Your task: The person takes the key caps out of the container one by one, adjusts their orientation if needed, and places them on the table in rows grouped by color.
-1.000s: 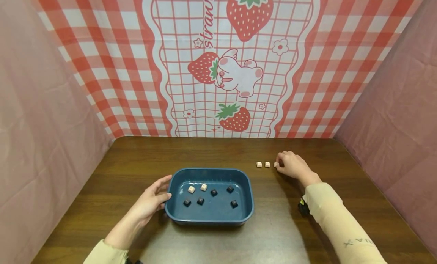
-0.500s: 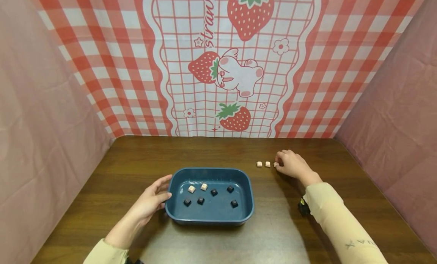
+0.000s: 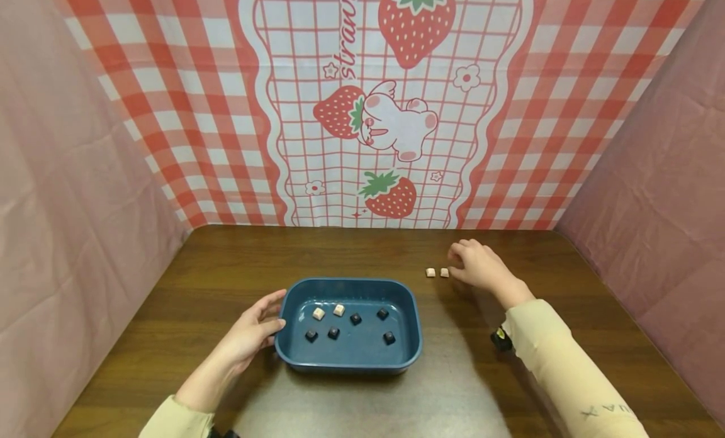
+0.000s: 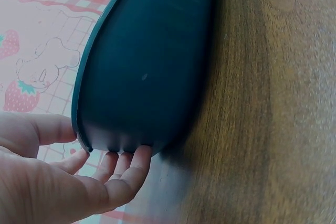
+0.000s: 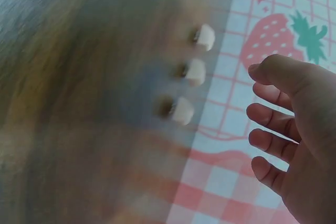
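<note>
A blue rectangular plastic tray (image 3: pixel 348 367) sits on the table in the head view. Inside it lie two white keycaps (image 3: pixel 338 310) and several black keycaps (image 3: pixel 355 319). My left hand (image 3: pixel 249 331) holds the tray's left end, with fingertips against the outer wall in the left wrist view (image 4: pixel 100 182). To the right, my right hand (image 3: pixel 481 268) hovers by a row of white keycaps (image 3: pixel 430 272). Three white keycaps (image 5: pixel 195 72) stand in that row in the right wrist view; the hand hides one from the head. The right fingers (image 5: pixel 270 116) are loosely bent and hold nothing.
The brown wooden table (image 3: pixel 238 255) ends at a red-and-white strawberry cloth (image 3: pixel 391 136) at the back. Pink cloths (image 3: pixel 85 192) hang along both sides.
My right hand has moved slightly up and left, away from the rightmost white keycap, which it now hides in the head view. The left hand and tray have stayed put.
</note>
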`<state>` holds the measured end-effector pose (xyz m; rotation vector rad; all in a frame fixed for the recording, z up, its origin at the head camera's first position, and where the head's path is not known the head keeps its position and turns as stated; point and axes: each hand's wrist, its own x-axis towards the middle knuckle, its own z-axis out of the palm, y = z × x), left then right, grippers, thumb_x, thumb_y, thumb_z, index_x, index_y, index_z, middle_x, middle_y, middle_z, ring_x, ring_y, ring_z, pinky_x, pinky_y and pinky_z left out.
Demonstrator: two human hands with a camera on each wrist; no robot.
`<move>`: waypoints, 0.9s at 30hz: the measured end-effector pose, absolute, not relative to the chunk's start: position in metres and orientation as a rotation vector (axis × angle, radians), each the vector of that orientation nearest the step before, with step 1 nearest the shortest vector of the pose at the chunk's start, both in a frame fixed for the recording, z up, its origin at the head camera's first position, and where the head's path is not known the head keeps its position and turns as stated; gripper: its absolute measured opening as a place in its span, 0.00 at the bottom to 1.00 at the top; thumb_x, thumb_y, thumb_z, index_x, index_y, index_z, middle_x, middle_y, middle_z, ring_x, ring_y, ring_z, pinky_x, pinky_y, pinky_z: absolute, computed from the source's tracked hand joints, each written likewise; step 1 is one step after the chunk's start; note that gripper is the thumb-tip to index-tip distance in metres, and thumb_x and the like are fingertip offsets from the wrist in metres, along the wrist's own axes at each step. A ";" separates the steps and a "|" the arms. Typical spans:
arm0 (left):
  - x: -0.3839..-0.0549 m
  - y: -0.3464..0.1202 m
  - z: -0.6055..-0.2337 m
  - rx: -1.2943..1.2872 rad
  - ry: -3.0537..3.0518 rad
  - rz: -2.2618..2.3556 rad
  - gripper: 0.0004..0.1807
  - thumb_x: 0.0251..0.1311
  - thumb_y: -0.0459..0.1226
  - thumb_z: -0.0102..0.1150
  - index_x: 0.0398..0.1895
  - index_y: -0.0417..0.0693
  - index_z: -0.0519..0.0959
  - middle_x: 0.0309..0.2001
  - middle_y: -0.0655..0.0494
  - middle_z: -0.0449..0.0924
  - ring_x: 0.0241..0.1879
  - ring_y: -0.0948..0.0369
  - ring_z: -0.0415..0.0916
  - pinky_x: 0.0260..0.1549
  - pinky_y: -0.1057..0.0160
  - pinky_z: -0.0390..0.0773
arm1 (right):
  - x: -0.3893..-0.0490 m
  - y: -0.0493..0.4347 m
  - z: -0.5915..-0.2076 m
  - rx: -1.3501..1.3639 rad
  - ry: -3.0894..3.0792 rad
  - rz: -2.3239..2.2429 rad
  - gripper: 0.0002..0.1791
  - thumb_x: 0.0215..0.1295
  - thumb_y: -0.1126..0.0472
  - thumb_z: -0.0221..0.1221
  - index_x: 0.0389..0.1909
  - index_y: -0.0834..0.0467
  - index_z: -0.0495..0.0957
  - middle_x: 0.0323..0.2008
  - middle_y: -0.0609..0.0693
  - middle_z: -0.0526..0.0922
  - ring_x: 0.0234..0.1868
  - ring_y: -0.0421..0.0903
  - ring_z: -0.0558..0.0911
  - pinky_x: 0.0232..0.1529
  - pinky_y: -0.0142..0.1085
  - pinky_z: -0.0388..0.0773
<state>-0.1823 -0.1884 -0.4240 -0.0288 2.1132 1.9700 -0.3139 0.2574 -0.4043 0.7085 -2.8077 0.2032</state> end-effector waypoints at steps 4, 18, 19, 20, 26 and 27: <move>-0.183 -0.188 -0.424 -0.040 2.116 1.969 0.32 0.63 0.25 0.46 0.70 0.44 0.56 0.63 0.34 0.62 0.53 0.49 0.70 0.41 0.57 0.77 | -0.312 0.249 -0.397 0.723 -2.792 0.182 0.11 0.49 0.58 0.67 0.30 0.56 0.76 0.30 0.49 0.76 0.35 0.50 0.74 0.32 0.46 0.71; -0.183 -0.188 -0.423 -0.038 2.110 1.969 0.32 0.63 0.25 0.46 0.71 0.44 0.56 0.63 0.34 0.62 0.52 0.48 0.70 0.40 0.57 0.77 | -0.296 0.214 -0.371 0.807 -2.741 0.161 0.14 0.51 0.55 0.67 0.35 0.57 0.78 0.34 0.50 0.77 0.39 0.51 0.75 0.37 0.47 0.71; -0.183 -0.188 -0.423 -0.038 2.110 1.969 0.32 0.63 0.25 0.46 0.71 0.44 0.56 0.63 0.34 0.62 0.52 0.48 0.70 0.40 0.57 0.77 | -0.294 0.211 -0.370 0.818 -2.734 0.166 0.15 0.51 0.55 0.68 0.36 0.57 0.78 0.34 0.50 0.77 0.39 0.51 0.75 0.38 0.47 0.70; -0.183 -0.188 -0.423 -0.037 2.109 1.971 0.32 0.63 0.25 0.46 0.71 0.44 0.56 0.63 0.34 0.62 0.52 0.48 0.70 0.40 0.57 0.77 | -0.293 0.209 -0.368 0.828 -2.726 0.167 0.15 0.51 0.54 0.68 0.36 0.57 0.78 0.34 0.50 0.77 0.39 0.51 0.75 0.38 0.46 0.70; -0.183 -0.188 -0.424 -0.037 2.107 1.973 0.32 0.62 0.25 0.46 0.70 0.44 0.56 0.63 0.33 0.62 0.52 0.49 0.71 0.41 0.56 0.77 | -0.287 0.193 -0.361 0.901 -2.665 0.161 0.15 0.50 0.55 0.68 0.36 0.56 0.78 0.34 0.49 0.78 0.38 0.49 0.74 0.36 0.43 0.70; -0.183 -0.188 -0.423 -0.037 2.107 1.972 0.32 0.62 0.25 0.46 0.70 0.44 0.56 0.63 0.33 0.62 0.52 0.49 0.71 0.41 0.56 0.77 | -0.286 0.191 -0.359 0.910 -2.659 0.158 0.15 0.50 0.55 0.68 0.37 0.56 0.78 0.34 0.48 0.78 0.38 0.49 0.74 0.36 0.43 0.70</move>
